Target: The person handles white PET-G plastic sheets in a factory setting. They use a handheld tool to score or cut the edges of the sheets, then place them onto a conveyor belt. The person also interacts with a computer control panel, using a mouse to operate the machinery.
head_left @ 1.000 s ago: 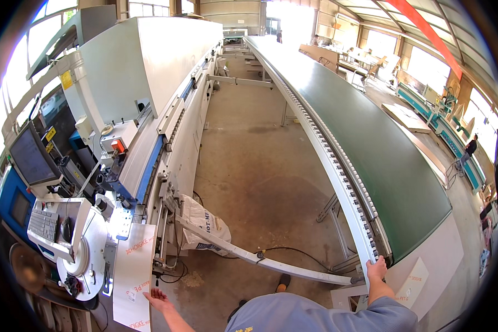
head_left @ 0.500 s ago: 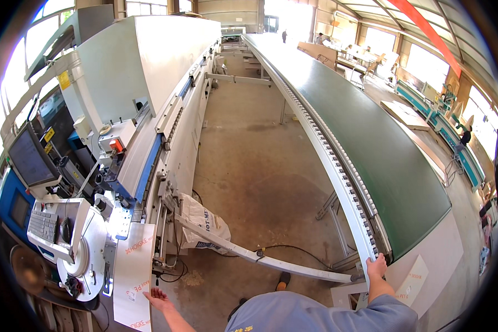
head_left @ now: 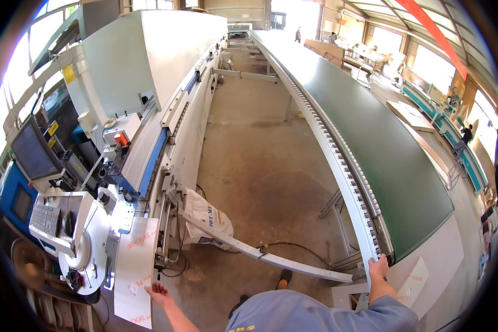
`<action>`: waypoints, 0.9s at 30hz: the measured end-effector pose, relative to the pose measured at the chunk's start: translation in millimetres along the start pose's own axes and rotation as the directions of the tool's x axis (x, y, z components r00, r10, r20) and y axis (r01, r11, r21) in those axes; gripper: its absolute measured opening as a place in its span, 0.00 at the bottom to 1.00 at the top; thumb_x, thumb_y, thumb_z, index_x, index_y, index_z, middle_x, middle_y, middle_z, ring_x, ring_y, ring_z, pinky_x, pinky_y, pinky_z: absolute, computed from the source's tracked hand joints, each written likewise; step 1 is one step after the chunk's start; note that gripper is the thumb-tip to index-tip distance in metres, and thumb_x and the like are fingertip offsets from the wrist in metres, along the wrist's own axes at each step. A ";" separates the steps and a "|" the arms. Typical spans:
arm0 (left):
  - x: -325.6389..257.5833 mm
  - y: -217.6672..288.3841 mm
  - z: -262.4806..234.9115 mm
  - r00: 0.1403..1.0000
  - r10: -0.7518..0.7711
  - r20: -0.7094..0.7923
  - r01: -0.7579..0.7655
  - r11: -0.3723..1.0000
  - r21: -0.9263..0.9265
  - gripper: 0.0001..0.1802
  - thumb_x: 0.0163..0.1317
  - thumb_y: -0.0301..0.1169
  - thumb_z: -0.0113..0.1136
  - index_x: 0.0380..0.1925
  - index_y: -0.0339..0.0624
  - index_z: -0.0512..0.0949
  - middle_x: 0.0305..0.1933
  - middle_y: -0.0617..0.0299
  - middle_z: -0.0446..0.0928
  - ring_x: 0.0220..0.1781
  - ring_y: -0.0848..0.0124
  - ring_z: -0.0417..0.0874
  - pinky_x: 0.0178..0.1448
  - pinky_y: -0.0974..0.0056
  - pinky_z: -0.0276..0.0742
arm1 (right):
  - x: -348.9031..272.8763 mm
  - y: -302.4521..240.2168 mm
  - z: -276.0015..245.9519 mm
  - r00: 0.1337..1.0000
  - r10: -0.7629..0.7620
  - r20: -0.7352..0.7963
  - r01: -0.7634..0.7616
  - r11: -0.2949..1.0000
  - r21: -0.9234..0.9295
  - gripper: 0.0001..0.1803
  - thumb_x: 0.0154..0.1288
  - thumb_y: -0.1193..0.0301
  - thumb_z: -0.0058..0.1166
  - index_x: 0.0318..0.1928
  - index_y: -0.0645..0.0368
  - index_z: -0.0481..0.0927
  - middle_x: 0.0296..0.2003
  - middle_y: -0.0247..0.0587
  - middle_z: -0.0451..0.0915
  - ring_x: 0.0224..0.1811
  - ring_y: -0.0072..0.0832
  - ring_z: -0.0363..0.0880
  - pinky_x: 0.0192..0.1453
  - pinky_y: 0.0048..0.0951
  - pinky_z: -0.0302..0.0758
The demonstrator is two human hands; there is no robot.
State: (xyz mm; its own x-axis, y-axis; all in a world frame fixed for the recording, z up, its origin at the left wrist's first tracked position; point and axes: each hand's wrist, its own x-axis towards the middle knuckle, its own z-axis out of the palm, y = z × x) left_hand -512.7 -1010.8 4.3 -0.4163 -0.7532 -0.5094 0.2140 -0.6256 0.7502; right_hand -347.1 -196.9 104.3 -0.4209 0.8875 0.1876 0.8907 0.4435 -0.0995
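A long pale panel with orange printing [head_left: 131, 265] lies at the near end of the machine on my left. My left hand [head_left: 159, 293] is at the panel's right edge, palm turned up and fingers apart. Whether its fingertips bear on the edge is hard to tell. On the other side, my right hand [head_left: 378, 267] has its fingers curled over the near end of the white roller rail [head_left: 351, 191]. That rail runs along the green conveyor belt [head_left: 393, 160].
A curved grey bar [head_left: 249, 250] spans low in front of me between machine and conveyor. Behind it a white sack [head_left: 206, 217] sits on the floor, with a black cable nearby. Left are a monitor [head_left: 36, 146] and keyboard [head_left: 45, 219]. Pale boards [head_left: 440, 252] lie beyond my right hand.
The view has shifted slightly. Both hands keep nearly the same places at the panel's edge and on the rail. In the background, distant people have moved a little.
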 end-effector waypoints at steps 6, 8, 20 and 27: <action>-15.6 6.2 7.6 1.000 -0.027 0.015 0.027 0.999 -0.026 0.28 0.64 0.62 0.56 0.34 0.47 0.78 0.29 0.70 0.78 0.26 0.79 0.75 0.26 0.74 0.67 | -0.2 0.5 -1.6 1.000 0.005 0.013 -0.005 1.000 0.007 0.26 0.53 0.57 0.65 0.46 0.60 0.71 0.44 0.49 0.79 0.51 0.47 0.78 0.54 0.47 0.74; -19.0 5.8 6.4 0.999 -0.032 0.043 0.034 0.999 -0.035 0.28 0.64 0.62 0.56 0.35 0.47 0.78 0.29 0.71 0.78 0.27 0.79 0.75 0.26 0.74 0.67 | 1.4 3.8 -0.3 0.999 0.011 0.036 -0.011 1.000 0.009 0.27 0.54 0.58 0.65 0.48 0.60 0.71 0.46 0.49 0.79 0.52 0.47 0.77 0.55 0.47 0.74; -33.0 12.4 -9.5 0.999 -0.016 0.037 0.017 1.000 -0.016 0.28 0.67 0.61 0.52 0.33 0.46 0.75 0.26 0.69 0.73 0.25 0.79 0.71 0.24 0.73 0.61 | 20.3 30.1 21.1 0.990 -0.024 0.142 0.021 1.000 0.022 0.36 0.60 0.56 0.61 0.63 0.62 0.67 0.57 0.54 0.75 0.61 0.50 0.73 0.62 0.47 0.70; -45.8 16.6 1.1 0.993 -0.017 -0.119 0.010 0.998 -0.060 0.28 0.71 0.58 0.49 0.32 0.42 0.75 0.24 0.66 0.75 0.22 0.77 0.73 0.22 0.74 0.64 | 25.8 8.8 5.5 0.982 -0.024 0.185 0.036 0.998 -0.059 0.37 0.61 0.53 0.57 0.64 0.63 0.66 0.56 0.58 0.76 0.59 0.54 0.74 0.61 0.50 0.71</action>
State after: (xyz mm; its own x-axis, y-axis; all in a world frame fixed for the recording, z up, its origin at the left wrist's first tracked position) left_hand -491.1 -986.4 40.5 -0.3119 -0.7613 -0.5685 0.2625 -0.6441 0.7185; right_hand -351.1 -169.5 103.0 -0.4668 0.8843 0.0061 0.8837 0.4667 -0.0348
